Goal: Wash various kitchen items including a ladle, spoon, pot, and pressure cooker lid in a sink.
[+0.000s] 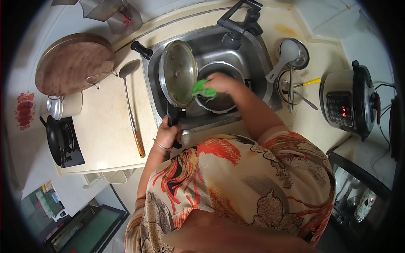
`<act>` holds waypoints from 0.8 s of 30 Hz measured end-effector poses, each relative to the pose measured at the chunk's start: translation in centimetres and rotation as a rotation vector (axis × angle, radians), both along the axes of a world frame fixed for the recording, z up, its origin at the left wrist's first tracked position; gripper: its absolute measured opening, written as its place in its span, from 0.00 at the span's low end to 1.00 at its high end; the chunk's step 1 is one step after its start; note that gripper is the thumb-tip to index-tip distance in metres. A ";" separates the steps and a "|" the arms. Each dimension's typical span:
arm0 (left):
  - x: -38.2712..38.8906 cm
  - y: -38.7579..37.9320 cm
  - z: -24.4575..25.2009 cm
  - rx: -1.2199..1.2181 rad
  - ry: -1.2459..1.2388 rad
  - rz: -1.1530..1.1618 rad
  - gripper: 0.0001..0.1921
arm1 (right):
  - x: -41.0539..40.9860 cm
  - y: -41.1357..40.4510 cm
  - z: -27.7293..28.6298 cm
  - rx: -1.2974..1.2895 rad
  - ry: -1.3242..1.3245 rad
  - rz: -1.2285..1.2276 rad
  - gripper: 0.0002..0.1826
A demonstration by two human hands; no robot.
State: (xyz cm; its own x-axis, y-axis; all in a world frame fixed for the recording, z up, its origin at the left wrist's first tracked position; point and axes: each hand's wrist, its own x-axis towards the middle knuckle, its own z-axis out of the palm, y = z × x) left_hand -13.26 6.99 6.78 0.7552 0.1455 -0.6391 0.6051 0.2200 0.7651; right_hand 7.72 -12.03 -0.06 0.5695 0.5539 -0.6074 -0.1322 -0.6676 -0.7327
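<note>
My left hand (168,132) grips the black handle (173,115) of a metal pressure-cooker lid (178,72). The lid is tilted up over the left part of the steel sink (253,60), its inner side in sight. In my right hand (221,83) is a bright green cloth (203,89), close to the lid's right rim; whether it touches the rim I cannot tell. Below that hand a round metal pot (218,107) stands in the sink, partly covered by the hand and forearm. My right hand is slightly blurred.
A black faucet (240,25) reaches over the sink's back. A long-handled ladle (127,91) lies on the left counter near a round wooden cutting board (74,64). Bowls with utensils (288,82) and an electric pressure cooker (340,98) stand on the right.
</note>
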 end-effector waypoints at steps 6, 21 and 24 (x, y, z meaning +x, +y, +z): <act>-0.1 0.4 1.2 -0.049 0.029 0.010 0.17 | 4.0 -2.3 -6.7 -0.540 -0.312 0.115 0.18; -1.1 1.3 1.8 -0.266 0.058 0.123 0.16 | 2.2 -2.3 -6.9 0.413 0.545 -0.428 0.13; -1.1 1.3 1.5 -0.290 0.065 0.098 0.13 | 1.6 -0.1 -1.1 0.653 0.298 -0.484 0.17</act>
